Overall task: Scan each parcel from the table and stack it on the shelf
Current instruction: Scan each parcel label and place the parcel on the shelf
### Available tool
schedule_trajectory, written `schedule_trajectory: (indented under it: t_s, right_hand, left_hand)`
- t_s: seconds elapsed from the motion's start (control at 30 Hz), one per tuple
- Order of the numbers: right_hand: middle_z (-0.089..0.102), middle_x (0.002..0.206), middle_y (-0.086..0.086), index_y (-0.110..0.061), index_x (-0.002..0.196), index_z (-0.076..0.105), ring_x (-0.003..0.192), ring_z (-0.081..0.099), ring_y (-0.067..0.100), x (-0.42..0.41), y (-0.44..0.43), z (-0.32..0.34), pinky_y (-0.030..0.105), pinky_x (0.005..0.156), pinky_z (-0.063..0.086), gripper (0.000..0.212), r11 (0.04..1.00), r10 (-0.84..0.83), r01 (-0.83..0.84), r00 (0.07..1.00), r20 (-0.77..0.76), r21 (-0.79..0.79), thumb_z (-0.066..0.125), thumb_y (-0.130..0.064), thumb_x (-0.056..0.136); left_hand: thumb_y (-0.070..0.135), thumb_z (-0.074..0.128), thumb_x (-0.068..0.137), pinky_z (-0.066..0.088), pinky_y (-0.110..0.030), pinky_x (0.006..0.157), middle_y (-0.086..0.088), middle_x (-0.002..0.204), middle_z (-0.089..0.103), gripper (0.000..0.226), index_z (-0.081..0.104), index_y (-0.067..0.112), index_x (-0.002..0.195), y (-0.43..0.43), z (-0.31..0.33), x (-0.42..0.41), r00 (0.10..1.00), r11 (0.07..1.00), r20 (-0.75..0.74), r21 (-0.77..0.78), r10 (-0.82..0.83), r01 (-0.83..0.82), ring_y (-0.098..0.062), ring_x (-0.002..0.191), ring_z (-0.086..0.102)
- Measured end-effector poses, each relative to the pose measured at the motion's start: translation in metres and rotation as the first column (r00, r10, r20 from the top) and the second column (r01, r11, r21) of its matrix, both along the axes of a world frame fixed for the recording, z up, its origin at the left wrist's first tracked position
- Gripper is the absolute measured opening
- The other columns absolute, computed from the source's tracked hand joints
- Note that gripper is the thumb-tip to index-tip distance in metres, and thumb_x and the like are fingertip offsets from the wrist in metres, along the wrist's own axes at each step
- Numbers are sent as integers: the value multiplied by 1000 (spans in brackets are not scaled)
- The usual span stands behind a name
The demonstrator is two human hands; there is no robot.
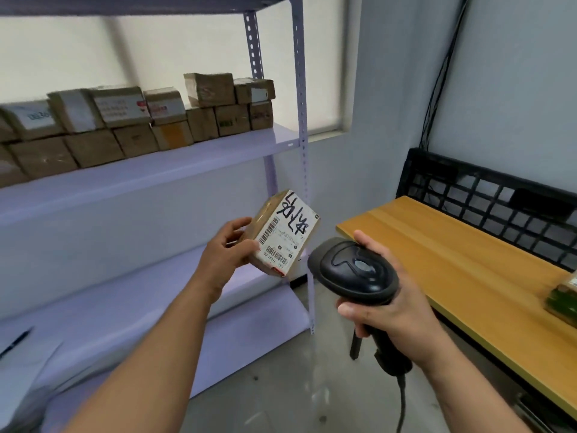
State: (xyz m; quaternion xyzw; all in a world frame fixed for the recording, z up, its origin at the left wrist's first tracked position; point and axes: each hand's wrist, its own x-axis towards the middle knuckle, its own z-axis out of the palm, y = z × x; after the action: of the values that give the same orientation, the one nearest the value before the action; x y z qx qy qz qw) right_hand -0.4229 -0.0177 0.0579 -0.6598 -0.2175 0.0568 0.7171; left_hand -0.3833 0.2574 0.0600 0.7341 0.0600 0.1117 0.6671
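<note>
A: Parcel position?
B: The parcel (282, 234) is held in mid-air in front of the shelf (150, 170), label side toward the camera, tilted. The left hand (226, 254) has its fingers wrapped around the parcel's left edge.

A: Scanner?
B: The scanner (354, 270) sits just right of the parcel, head toward it. The right hand (392, 310) has its fingers closed on the handle.

A: Surroundings?
B: Stacked parcels (134, 120) occupy the shelf. Another box (563, 296) lies on the bench (462, 264).
</note>
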Motion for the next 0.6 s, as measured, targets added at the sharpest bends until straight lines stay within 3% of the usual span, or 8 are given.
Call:
schedule_trajectory:
  t_s: [0.23, 0.33, 0.43, 0.6]
  right_hand:
    - [69, 104, 7, -46, 134, 50, 54, 56, 32, -17, 103, 21, 33, 45, 51, 97, 999, 53, -52, 997, 60, -4, 87, 2, 59]
    - [66, 112, 7, -44, 134, 51, 54, 59, 27, -31, 164, 30, 34, 46, 51, 96, 996, 91, -90, 992, 87, -21, 88, -4, 55]
    - [63, 117, 11, -46, 133, 52, 60, 64, 24, -45, 223, 35, 35, 47, 52, 95, 990, 137, -134, 984, 115, -37, 89, -5, 57]
    - [65, 115, 8, -53, 126, 55, 55, 62, 22, -68, 310, 42, 33, 47, 51, 90, 974, 228, -225, 966, 123, -38, 84, -7, 55]
  left_hand:
    - [20, 59, 69, 57, -29, 77, -8, 117, 63, 47, 58, 38, 112, 105, 10, -59, 984, 980, 102, -148, 148, -132, -23, 107, 65]
    - [18, 62, 74, 57, -26, 75, -7, 115, 65, 44, 58, 36, 114, 163, 18, -91, 966, 967, 139, -164, 220, -196, -19, 102, 67]
    - [8, 57, 91, 57, -24, 71, -5, 113, 67, 36, 57, 35, 114, 218, 23, -124, 941, 949, 167, -172, 294, -266, -15, 96, 68]
    - [9, 51, 95, 56, -25, 73, -2, 111, 68, 31, 57, 34, 112, 299, 32, -175, 881, 896, 189, -189, 434, -401, -11, 93, 69]
